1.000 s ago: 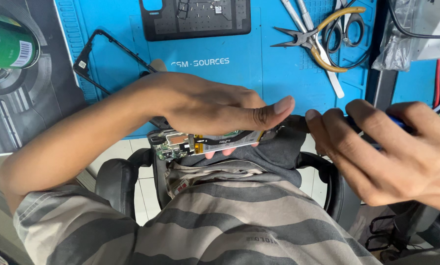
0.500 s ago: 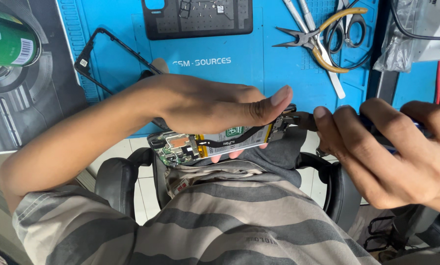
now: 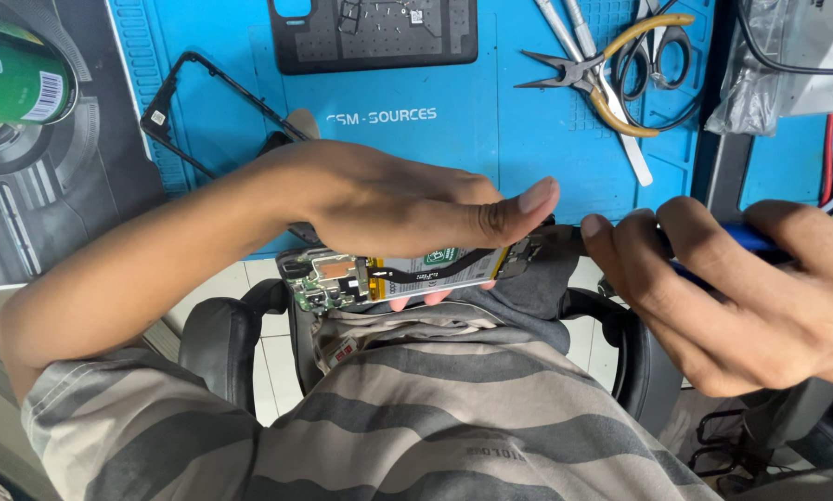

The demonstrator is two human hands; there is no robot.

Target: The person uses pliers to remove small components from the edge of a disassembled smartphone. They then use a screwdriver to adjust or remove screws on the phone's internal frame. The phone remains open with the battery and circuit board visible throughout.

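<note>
The left hand (image 3: 388, 199) holds an opened phone (image 3: 407, 274) flat, just off the near edge of the bench (image 3: 453, 148), above the person's lap. Its grip is closed on the phone: the thumb lies along the upper long edge, and fingertips show beneath the lower edge. The exposed board sits at the left end, with a flex strip running across the battery toward the right end.

The right hand (image 3: 741, 297) holds a blue-handled tool (image 3: 760, 243). Its grip is closed around the handle, fingers curled over it. The tip is hidden behind the fingers; it appears to point at the right end of the phone, where the two hands nearly meet.

Judged from this pose, the step is fine work at the phone's right end. To do it well:
- Keep the phone level and pinched by its edges only; avoid pressing on the flex strip or battery.
- Brace the right hand's fingers against the phone frame so the tip does not skid.
- Apply light force along the tool axis.

On the blue mat, well apart from both hands: a black phone frame (image 3: 203, 111) at the left, a dark parts tray (image 3: 374, 37) at the top centre, and yellow-handled pliers (image 3: 602, 79) with scissors (image 3: 662, 46) at the upper right. A green can (image 3: 17, 79) stands at the far left.
</note>
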